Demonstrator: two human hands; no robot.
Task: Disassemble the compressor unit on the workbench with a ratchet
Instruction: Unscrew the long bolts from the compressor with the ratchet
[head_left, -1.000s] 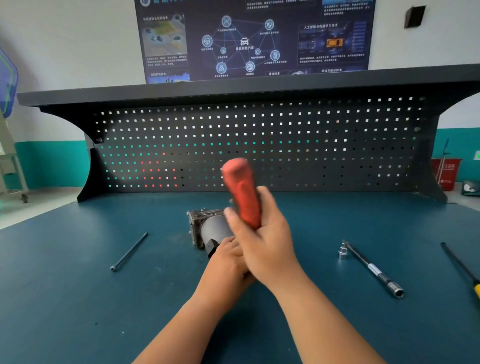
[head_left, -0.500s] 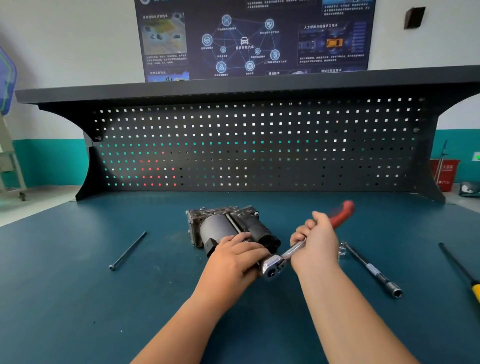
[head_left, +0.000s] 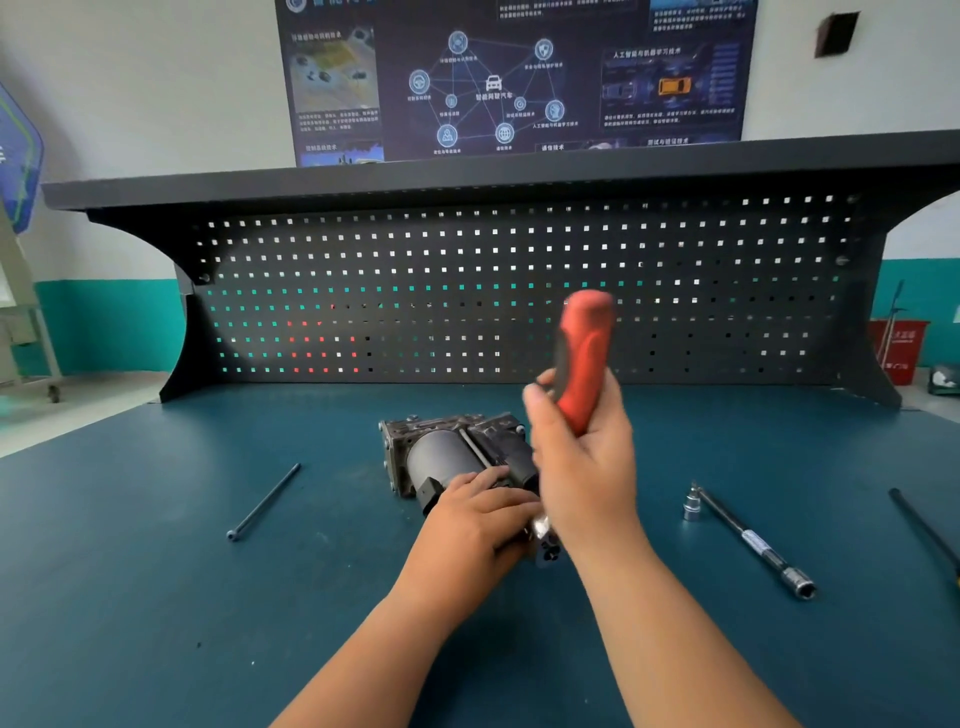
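The compressor unit (head_left: 441, 457) lies in the middle of the blue desk (head_left: 156, 571), a bit toward the back. The left hand (head_left: 478, 519) is on the near end of it. Its fingers bend over the top, so its grip is holding the compressor unit. The right hand (head_left: 587, 467) is just beside it, on the right. Its grip is tight round the ratchet (head_left: 584, 358). The red handle points up above the fist and looks blurry. The shiny metal head pokes out under the right hand, right by the left hand's fingers and the near end of the unit. A long thin bolt (head_left: 262, 501) lies on the desk well to the left. A metal bar with a socket (head_left: 748, 540) lies to the right. A black tool (head_left: 924, 530) lies at the far right edge. A dark board full of holes (head_left: 519, 249) stands at the back.
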